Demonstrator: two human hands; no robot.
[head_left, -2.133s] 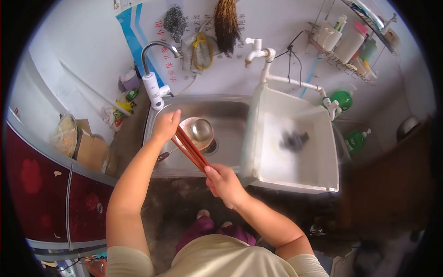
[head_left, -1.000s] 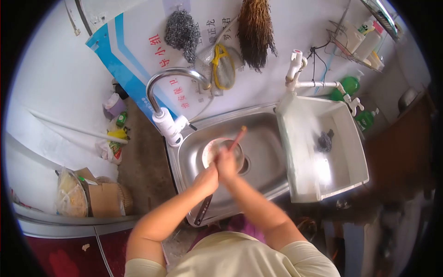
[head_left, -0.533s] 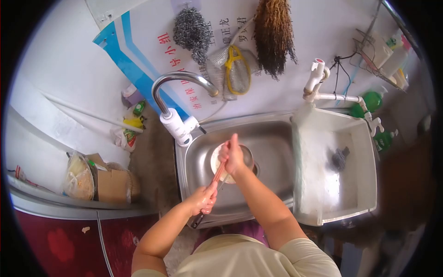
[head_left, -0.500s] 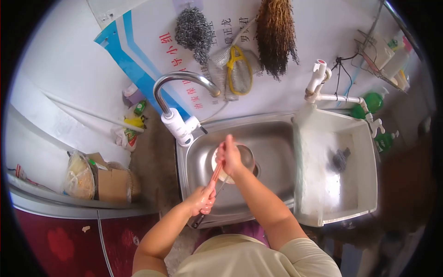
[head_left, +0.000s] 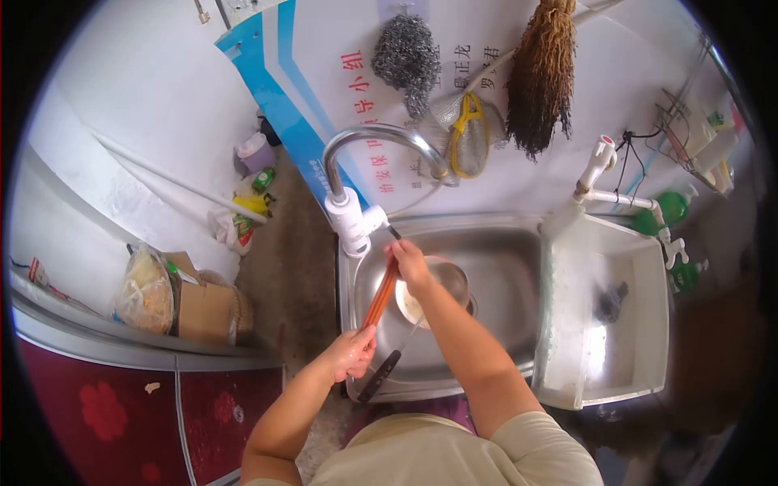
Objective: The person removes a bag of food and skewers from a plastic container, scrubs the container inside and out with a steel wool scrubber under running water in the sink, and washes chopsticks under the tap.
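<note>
A bundle of reddish-brown chopsticks (head_left: 379,301) slants over the left side of the steel sink (head_left: 506,267). My left hand (head_left: 352,355) is closed around its lower end. At the upper end my right hand (head_left: 409,267) is closed too, just below the small dark lever (head_left: 394,232) of the tap; whether it touches the lever I cannot tell. Below my right forearm a round metal vessel (head_left: 450,280) with a whitish inside sits in the sink, partly hidden. A black-handled utensil (head_left: 379,377) leans from it over the sink's front edge, beside my left hand.
The curved tap (head_left: 350,219) rises at the sink's back left. To the right stands a white plastic basin (head_left: 559,356) with a dark scrubber (head_left: 611,303) inside. A steel wool bunch (head_left: 405,61), a yellow-rimmed strainer (head_left: 468,138) and a brush (head_left: 541,81) hang behind.
The view has shifted, so the sink appears further right. My right hand has moved up the chopsticks towards the tap lever, exposing more of their length. The black handle now lies clear of my left hand.
</note>
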